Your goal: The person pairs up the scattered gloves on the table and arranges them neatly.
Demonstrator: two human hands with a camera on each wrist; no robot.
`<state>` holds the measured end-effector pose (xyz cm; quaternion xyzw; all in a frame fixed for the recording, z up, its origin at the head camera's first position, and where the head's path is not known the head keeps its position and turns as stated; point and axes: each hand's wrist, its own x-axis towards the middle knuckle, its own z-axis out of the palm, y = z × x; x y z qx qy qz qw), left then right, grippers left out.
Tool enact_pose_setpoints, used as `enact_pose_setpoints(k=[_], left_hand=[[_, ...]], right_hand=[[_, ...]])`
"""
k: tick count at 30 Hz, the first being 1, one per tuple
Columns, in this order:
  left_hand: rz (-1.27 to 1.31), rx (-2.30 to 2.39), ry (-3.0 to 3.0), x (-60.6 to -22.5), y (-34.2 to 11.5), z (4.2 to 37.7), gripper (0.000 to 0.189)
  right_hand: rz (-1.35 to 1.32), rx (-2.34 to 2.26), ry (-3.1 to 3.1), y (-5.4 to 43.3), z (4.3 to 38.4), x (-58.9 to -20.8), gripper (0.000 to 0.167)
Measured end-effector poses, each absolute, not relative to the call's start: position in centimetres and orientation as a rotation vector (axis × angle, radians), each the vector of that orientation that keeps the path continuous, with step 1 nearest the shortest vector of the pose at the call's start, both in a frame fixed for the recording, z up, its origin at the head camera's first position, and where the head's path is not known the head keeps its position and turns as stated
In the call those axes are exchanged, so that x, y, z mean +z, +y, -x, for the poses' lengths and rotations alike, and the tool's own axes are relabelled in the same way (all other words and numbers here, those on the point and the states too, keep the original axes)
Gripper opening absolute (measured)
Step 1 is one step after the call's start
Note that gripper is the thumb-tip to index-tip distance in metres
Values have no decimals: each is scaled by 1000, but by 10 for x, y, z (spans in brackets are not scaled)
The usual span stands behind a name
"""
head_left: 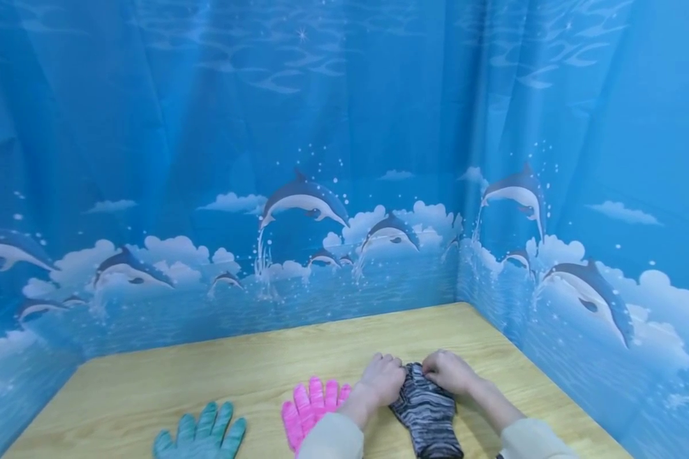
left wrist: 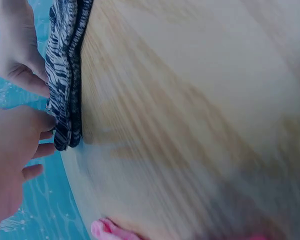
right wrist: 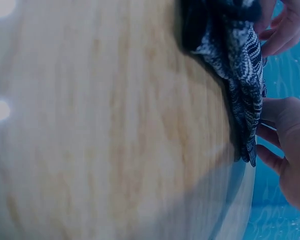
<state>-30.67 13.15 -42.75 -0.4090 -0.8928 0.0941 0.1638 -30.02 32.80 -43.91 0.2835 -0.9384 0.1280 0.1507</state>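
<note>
A black, grey and white knitted glove (head_left: 430, 414) lies on the table, its cuff towards the near edge in the head view. My left hand (head_left: 383, 377) pinches the glove's left side close to the finger end; in the left wrist view that hand (left wrist: 12, 150) has its thumb and forefinger at the fabric. On the other side, my right hand (head_left: 450, 371) pinches the glove near its top edge. The right wrist view shows this hand's fingertips (right wrist: 270, 112) at the knit, partly hidden behind it. The glove's individual fingers look folded or bunched.
A pink glove (head_left: 304, 411) lies left of my left forearm, partly covered by the sleeve. Further left is a green glove (head_left: 201, 433), fingers spread. The wood-grain table (head_left: 252, 363) meets a blue dolphin-print curtain (head_left: 218, 159) behind and on the right.
</note>
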Motion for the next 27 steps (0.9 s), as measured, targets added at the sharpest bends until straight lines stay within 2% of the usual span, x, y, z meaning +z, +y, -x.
enact_pose_setpoints(k=[5, 14, 21, 27], left_hand=[[1178, 441, -2396, -422, 128, 306, 7], [1167, 477, -2467, -424, 131, 298, 6], [1131, 475, -2502, -427, 133, 299, 7], [1124, 461, -2536, -428, 132, 301, 11]], right_hand=[[-795, 311, -2688, 329, 300, -440, 9], [-644, 355, -2704, 327, 298, -441, 4], [-454, 365, -2750, 325, 299, -446, 11], [-486, 227, -2702, 325, 299, -446, 15]])
